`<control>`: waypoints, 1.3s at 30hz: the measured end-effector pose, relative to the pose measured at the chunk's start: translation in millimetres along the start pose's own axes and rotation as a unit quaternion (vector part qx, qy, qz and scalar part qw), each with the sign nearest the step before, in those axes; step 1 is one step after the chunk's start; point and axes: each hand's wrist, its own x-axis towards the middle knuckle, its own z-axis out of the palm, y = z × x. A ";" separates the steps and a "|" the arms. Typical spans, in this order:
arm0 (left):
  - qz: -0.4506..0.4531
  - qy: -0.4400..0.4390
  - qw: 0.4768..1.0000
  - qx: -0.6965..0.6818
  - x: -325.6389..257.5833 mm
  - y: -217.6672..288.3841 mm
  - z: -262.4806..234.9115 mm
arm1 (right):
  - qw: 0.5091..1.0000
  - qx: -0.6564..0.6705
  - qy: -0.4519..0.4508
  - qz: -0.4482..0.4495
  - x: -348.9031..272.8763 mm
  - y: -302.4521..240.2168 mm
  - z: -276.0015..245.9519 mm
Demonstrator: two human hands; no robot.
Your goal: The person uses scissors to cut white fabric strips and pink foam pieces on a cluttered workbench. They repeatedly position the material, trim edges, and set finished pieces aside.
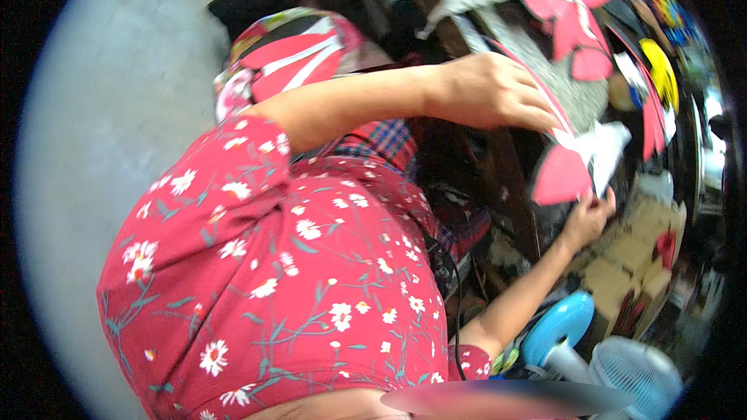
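Observation:
My left hand (498, 93) reaches across to the right, its fingers curled against a pink-and-white sandal piece (562, 175). This piece has a rounded pink end, and a white strap-like part (607, 148) rises beside it. From below, my right hand (590, 216) pinches the lower edge of the same piece near a dark patch. Motion blurs both hands slightly, and the left palm is hidden. On my lap, in a floral cloth, rest more pink pieces (299, 58) with white strips.
Pink pieces (580, 15) with white straps lie on a grey rough worktop (587, 101) at upper right. A yellow piece (660, 74) is past it. Cardboard boxes (622, 264), a blue round object (559, 327) and a pale grille (638, 373) are at lower right. Grey floor (117, 109) spreads left.

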 end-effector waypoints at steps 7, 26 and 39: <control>-0.126 0.074 0.984 -0.105 -19.2 3.4 -140.0 | 1.000 0.015 0.004 -0.001 1.6 15.9 5.2; -0.595 -0.610 0.519 0.074 -317.4 -68.2 -144.0 | 1.000 0.025 0.009 0.000 -0.4 11.9 3.0; -0.214 -0.218 0.942 -0.139 -56.9 7.6 -6.8 | 0.999 0.021 0.023 -0.013 -5.1 -12.6 -9.9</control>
